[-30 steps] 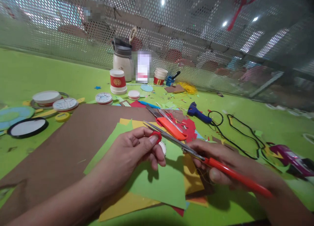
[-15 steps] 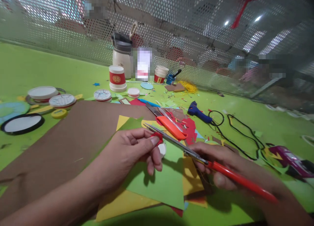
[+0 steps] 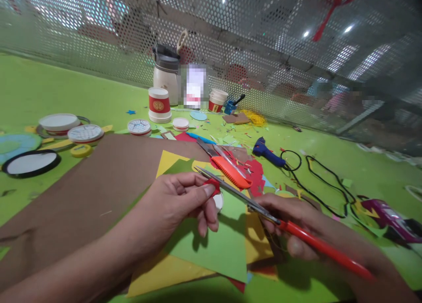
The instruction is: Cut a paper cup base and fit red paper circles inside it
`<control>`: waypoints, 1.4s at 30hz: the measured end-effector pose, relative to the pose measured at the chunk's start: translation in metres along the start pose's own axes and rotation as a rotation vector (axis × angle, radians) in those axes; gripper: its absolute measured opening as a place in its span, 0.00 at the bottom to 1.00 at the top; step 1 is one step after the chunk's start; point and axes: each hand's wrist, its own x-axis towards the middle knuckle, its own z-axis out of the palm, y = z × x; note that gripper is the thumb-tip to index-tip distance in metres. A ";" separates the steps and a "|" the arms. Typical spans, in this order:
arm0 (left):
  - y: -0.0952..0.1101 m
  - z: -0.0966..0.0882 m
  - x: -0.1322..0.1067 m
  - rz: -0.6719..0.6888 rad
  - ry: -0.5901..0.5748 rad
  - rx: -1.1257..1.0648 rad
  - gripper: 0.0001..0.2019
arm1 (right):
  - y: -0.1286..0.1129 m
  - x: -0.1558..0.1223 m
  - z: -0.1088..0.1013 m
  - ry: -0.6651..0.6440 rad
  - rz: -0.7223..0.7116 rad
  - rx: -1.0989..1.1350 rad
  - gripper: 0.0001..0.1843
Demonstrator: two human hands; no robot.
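Note:
Between thumb and fingers, my left hand (image 3: 184, 202) pinches a small piece of red paper (image 3: 215, 186). My right hand (image 3: 296, 219) is wrapped round a pair of scissors (image 3: 316, 239) with red handles. Its metal blades lie along the far side of the red piece, tips pointing left; whether they are cutting cannot be made out. Below the hands lie sheets of green paper (image 3: 227, 246) and yellow paper (image 3: 171, 274). A white round piece (image 3: 218, 203) shows partly behind my left fingers. Just beyond the blades rests an orange utility knife (image 3: 231, 172).
Brown cardboard (image 3: 82, 202) covers the left middle. A blue glue gun (image 3: 268, 153) with its black cord lies right. At the back stand a paper cup (image 3: 158, 105), a beige jug (image 3: 166, 77) and a bright phone (image 3: 195, 85) before a perforated screen. Round lids (image 3: 85, 134) lie left.
The scissors have tilted slightly, with the handles a little lower. The view has shifted very slightly; my left hand keeps its pinch on the red paper.

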 end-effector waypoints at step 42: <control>-0.003 0.002 -0.002 -0.047 0.005 -0.008 0.13 | 0.009 0.003 0.001 -0.088 0.120 0.250 0.37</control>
